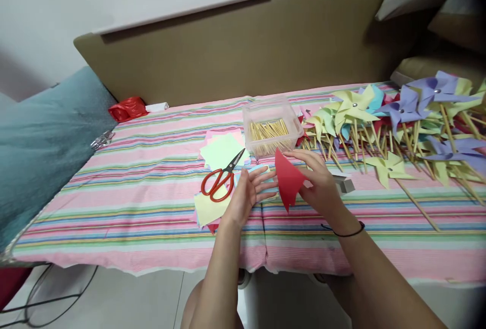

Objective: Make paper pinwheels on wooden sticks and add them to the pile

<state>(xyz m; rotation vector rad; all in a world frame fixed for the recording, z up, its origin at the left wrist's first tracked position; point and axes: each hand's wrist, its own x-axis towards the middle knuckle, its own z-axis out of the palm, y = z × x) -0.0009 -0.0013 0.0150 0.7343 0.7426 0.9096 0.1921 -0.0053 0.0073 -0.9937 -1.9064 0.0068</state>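
While the right hand (319,182) pinches the bent, bright-red sheet of paper (287,177) at its right side, the left hand (246,196) waits near eight o'clock from it, fingers slightly spread; whether their tips touch the paper, I cannot tell. Because the paper looks thin, too strong a pinch could crease it wrongly, and too weak a pinch could let it slip. At nine o'clock, the red-handled metal scissors (229,168) lie just beside the left hand, so a careless sideways movement could knock them. At eleven o'clock stands the clear plastic box (261,150) of thin wooden sticks (270,130); a forward push could spill these.
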